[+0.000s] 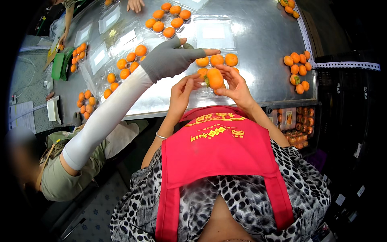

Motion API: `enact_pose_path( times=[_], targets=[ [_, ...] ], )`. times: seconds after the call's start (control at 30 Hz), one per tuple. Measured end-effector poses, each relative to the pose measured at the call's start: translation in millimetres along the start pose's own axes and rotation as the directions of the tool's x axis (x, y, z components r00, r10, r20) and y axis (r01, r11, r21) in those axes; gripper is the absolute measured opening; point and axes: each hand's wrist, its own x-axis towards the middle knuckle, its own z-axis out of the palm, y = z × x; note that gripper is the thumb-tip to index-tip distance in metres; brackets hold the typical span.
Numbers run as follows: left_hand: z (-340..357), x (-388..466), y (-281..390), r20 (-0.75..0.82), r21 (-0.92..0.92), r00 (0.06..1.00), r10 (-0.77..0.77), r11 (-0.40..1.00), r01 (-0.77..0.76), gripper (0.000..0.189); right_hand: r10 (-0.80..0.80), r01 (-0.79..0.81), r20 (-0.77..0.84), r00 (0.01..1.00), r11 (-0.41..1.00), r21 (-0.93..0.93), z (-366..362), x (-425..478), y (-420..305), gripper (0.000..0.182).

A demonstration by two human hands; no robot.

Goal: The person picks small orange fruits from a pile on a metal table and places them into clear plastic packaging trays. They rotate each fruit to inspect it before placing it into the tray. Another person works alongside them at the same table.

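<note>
An orange persimmon (215,78) with a green calyx on its left side is held up before me. My right hand (237,86) grips it between thumb and fingers. Just left of it is my left hand (183,92), fingers slightly bent and apart, with nothing seen in them. Below and beyond lies a clear plastic tray (203,93) with several persimmons (217,60) in its cups, partly hidden by my hands. A co-worker's grey-gloved hand (172,57) reaches in from the left above this tray, a finger pointing right; a bit of green shows under its fingers.
The metal table (263,39) carries other persimmon groups (169,19) and a clear lidded box (214,33). Loose persimmons (299,69) lie by the right edge, along a perforated strip (304,33). A crate (297,127) of packed fruit stands below right. Another person's hand (135,5) is at the far side.
</note>
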Motion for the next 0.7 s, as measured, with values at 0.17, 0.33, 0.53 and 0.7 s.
enact_pose_path(
  times=[0.17,0.33,0.53,0.7],
  targets=[
    [16,1,-1,0.139,-0.333,0.975,-0.171,0.920,0.208,0.054,-0.045,0.044,0.006,0.999,0.947,-0.317,15,-3,-15,0.080],
    [19,2,-1,0.102,-0.171,0.994,-0.028,0.984,0.045,0.065,-0.051,0.050,0.007,0.999,0.943,-0.330,3,-6,-2,0.075],
    [26,5,9,0.075,0.248,0.977,0.202,0.945,-0.214,0.070,0.320,-0.304,-0.093,0.943,0.940,0.153,-1,-13,2,0.054],
    [37,7,11,0.181,0.565,0.912,0.369,0.720,-0.403,0.072,0.301,-0.283,-0.109,0.947,0.946,0.155,12,-12,-7,0.048]
  ],
)
